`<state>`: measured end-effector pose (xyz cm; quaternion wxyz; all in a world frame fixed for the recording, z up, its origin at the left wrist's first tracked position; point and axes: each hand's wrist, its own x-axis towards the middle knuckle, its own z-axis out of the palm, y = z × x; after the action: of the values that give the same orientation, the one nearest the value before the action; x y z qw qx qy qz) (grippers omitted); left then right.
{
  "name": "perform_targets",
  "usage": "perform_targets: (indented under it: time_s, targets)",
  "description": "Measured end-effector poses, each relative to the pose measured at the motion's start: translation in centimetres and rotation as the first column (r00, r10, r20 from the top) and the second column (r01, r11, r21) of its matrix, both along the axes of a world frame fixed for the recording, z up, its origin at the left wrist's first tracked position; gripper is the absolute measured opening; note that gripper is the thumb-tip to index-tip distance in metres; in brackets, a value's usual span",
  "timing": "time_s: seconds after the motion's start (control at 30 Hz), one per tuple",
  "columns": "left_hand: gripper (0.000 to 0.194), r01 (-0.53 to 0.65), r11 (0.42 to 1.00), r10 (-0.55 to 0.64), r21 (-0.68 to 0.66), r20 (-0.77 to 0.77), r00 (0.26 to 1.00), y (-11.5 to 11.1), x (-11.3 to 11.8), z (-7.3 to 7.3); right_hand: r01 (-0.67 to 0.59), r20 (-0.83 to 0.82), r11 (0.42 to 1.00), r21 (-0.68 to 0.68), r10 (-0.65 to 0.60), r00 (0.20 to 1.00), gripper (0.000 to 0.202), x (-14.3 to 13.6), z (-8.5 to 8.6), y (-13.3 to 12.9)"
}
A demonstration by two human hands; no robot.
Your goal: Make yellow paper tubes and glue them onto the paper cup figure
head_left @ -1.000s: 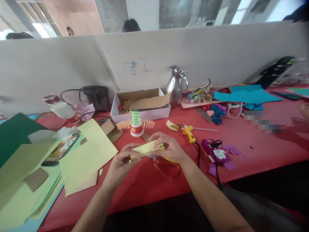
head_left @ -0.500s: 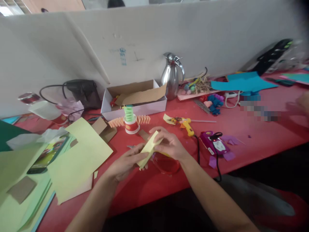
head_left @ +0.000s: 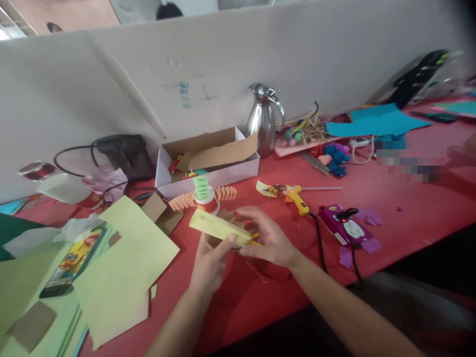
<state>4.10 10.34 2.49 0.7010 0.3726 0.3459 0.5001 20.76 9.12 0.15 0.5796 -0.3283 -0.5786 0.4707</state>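
Observation:
My left hand (head_left: 211, 265) is closed on a folded strip of pale yellow paper (head_left: 219, 227), its thumb pressed on the lower side. At the strip's right end, the curled fingers of my right hand (head_left: 270, 240) grip it too; small yellow and dark bits by those fingers are too blurred to name. Just behind the strip stands a red and white paper cup (head_left: 208, 204). Orange accordion-folded paper arms (head_left: 184, 201) stick out at its sides, and a green folded strip (head_left: 201, 187) rises from it. Partly hidden under my right hand is a red rounded thing (head_left: 273, 273).
A yellow glue gun (head_left: 299, 201) with its cord lies right of my hands, near a purple power socket box (head_left: 344, 228). Behind are an open cardboard box (head_left: 238, 171) and a steel jug (head_left: 261, 119). Yellow paper sheets (head_left: 130, 258) and a phone (head_left: 72, 265) lie left.
The folded yellow strip has turned from steeply slanted to nearly level, its left end now pointing left. My left hand has turned beneath it. The view has shifted slightly.

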Motion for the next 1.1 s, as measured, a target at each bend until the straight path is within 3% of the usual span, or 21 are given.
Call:
perform_targets:
  time_s: [0.1, 0.17, 0.4, 0.57, 0.73, 0.87, 1.0, 1.1]
  targets:
    - [0.048, -0.008, 1.000, 0.008, -0.002, -0.010, 1.000, -0.1, 0.1, 0.0, 0.034, 0.060, 0.999, -0.014, -0.033, 0.998, 0.028, 0.0, 0.3, -0.3]
    - [0.046, 0.000, 1.000, 0.000, -0.001, -0.017, 1.000, -0.1, 0.1, -0.1, 0.037, 0.036, 0.998, -0.045, -0.035, 0.999, 0.020, -0.1, 0.3, -0.3]
    - [0.035, -0.029, 0.994, 0.032, -0.107, 0.034, 0.999, 0.1, -0.4, -0.6, 0.108, 0.048, 0.992, -0.058, -0.105, 0.993, 0.020, -0.6, 0.1, 0.3]
    - [0.036, -0.031, 0.997, 0.035, -0.074, 0.051, 0.998, 0.0, 0.1, -0.9, 0.200, 0.162, 0.977, 0.075, -0.210, 0.964, 0.026, -0.7, 0.4, -0.1]
    - [0.037, -0.082, 0.993, 0.085, -0.088, 0.022, 0.996, -0.1, 0.4, -1.1, 0.161, 0.207, 0.978, 0.132, -0.185, 0.961, 0.036, -1.0, 0.5, -0.5]
    - [0.039, -0.025, 0.991, 0.030, -0.128, 0.036, 0.999, 0.4, -0.3, -0.8, 0.164, 0.057, 0.985, -0.056, -0.161, 0.985, 0.028, -1.1, 0.4, -0.3]
    - [0.039, 0.048, 0.991, -0.046, -0.123, 0.017, 0.999, 1.0, -1.4, -0.4, 0.038, -0.240, 0.939, -0.342, -0.126, 0.963, 0.031, -0.5, 0.2, 0.1]
    - [0.042, 0.047, 0.990, -0.047, -0.130, 0.002, 0.999, 1.0, -1.7, -0.4, -0.040, -0.349, 0.909, -0.415, -0.119, 0.929, 0.025, -0.2, 0.0, 0.4]
